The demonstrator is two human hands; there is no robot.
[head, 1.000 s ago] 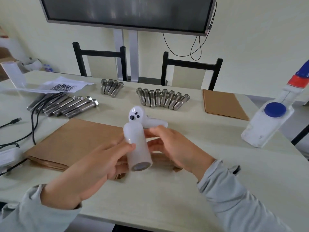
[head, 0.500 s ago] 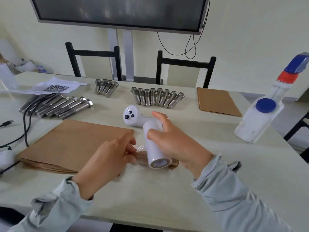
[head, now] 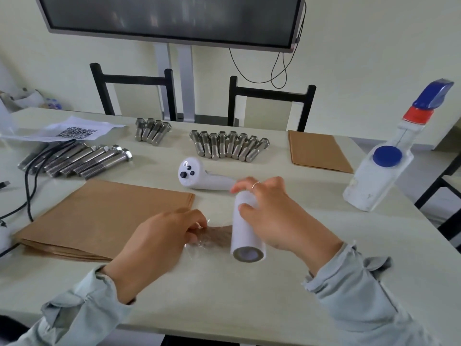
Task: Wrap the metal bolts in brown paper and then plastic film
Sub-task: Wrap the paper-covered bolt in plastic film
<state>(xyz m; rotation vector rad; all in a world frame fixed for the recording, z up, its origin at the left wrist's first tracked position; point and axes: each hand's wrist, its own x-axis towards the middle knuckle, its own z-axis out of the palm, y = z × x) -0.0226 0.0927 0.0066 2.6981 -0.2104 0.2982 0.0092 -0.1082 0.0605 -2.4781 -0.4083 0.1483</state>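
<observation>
Long bolts are laid in a row at far left of the desk, beside a brown paper stack. The paper-wrapped bolt, partly under clear film, is pinned at desk centre by the left hand, fingers curled onto its end. The film roll is gripped by the right hand, fingers curled round it. A spray bottle is seen far right.

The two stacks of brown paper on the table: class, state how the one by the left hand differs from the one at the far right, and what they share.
The near brown paper stack looks larger; the far brown paper stack looks smaller. The near stack lies beside the left hand; the far stack lies past the right hand, near the spray bottle. Both lie flat on the table and are the same brown.
</observation>
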